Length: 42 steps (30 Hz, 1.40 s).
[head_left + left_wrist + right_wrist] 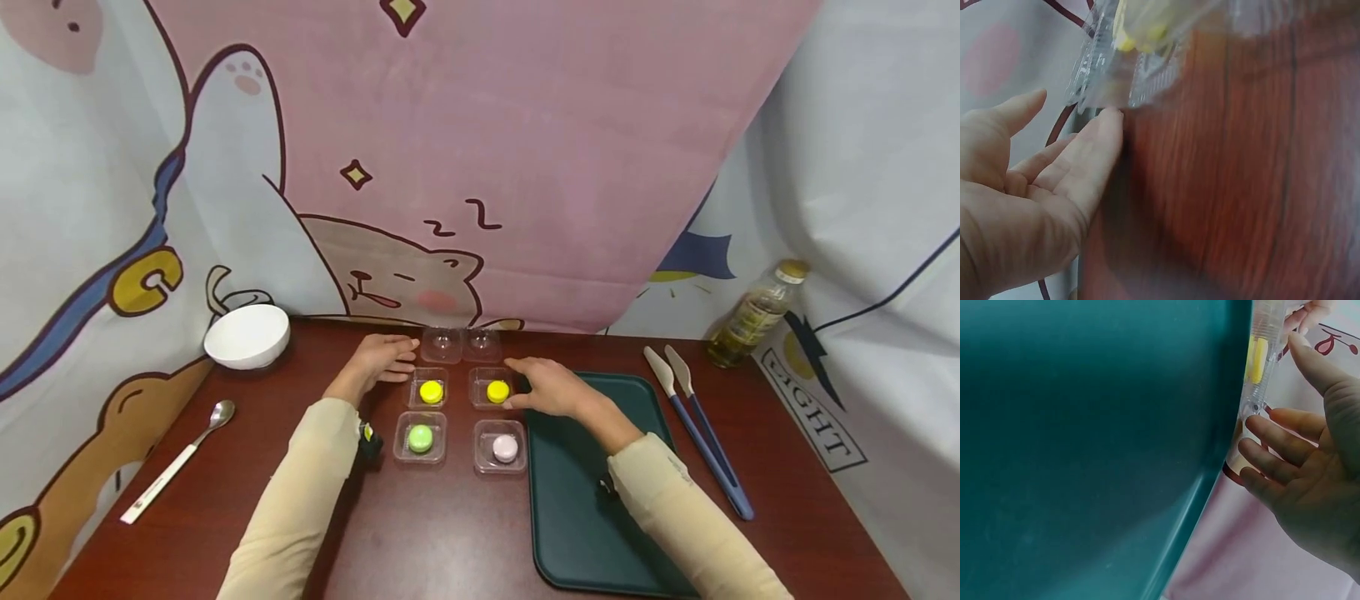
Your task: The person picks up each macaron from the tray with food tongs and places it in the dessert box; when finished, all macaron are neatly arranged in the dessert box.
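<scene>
Several small clear plastic boxes stand on the table, each holding a round macaron-like piece. My left hand (381,360) is at the left of the back-left box (414,403), which holds a yellow piece (431,392); its fingers are extended, and contact is hard to tell. My right hand (551,387) is at the right of the back-right box (476,403) with another yellow piece (497,392), thumb and fingers spread. In the right wrist view that hand (1304,462) holds nothing. Nearer me are a green piece (420,438) and a pale pink piece (506,448).
Clear domed lids (442,345) lie behind the boxes, by the cloth backdrop. A dark green tray (592,517) lies under my right forearm. Farther right are blue-handled tongs (708,437) and an oil bottle (753,321). A white bowl (247,337) and a spoon (180,462) are left.
</scene>
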{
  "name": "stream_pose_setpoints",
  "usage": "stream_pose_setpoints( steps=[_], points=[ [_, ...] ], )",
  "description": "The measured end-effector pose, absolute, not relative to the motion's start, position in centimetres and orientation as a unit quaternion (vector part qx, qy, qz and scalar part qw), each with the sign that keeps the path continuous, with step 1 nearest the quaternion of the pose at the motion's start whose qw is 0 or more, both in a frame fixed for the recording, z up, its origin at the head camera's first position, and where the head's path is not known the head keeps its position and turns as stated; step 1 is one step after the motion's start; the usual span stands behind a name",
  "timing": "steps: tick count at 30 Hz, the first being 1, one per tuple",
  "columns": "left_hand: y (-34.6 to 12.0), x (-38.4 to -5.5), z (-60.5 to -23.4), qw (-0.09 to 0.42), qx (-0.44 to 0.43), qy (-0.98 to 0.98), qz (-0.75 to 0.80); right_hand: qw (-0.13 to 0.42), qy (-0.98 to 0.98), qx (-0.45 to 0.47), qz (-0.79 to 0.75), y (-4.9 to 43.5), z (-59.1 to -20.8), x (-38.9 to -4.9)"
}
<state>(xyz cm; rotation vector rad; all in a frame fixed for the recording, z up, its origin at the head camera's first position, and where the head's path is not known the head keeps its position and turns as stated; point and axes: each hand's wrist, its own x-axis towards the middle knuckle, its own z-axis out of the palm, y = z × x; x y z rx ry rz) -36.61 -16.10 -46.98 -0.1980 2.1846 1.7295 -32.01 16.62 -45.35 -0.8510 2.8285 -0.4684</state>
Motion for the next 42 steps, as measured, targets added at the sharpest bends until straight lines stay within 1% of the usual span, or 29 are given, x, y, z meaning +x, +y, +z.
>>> stream_pose_setpoints(
  steps=[4,9,16,20,29,37,42],
  points=[
    [-15.2,-37.1,-46.9,0.179,-0.071,0.773,0.605,0.073,0.942,-0.29,-0.155,16.5,-45.5,-32.2],
    [-14.8,-37.4,-47.1,0.185,-0.08,0.774,0.6,0.082,0.941,-0.293,-0.149,16.2,-45.9,-32.3],
    [-14.4,-37.1,-46.8,0.185,-0.065,0.783,0.59,0.068,0.941,-0.297,-0.146,15.8,-46.1,-32.4],
    [-14.2,-37.0,-46.7,0.183,-0.058,0.788,0.586,0.071,0.944,-0.287,-0.144,15.6,-46.1,-32.3],
    [-14.5,-37.4,-47.3,0.167,-0.076,0.788,0.588,0.078,0.948,-0.273,-0.145,15.2,-46.0,-32.1],
    [-15.4,-37.1,-47.4,0.154,-0.074,0.792,0.587,0.074,0.948,-0.27,-0.149,15.2,-46.1,-32.2],
    [-16.0,-36.8,-47.7,0.135,-0.076,0.798,0.583,0.07,0.95,-0.266,-0.146,15.2,-46.3,-32.4]
  ],
)
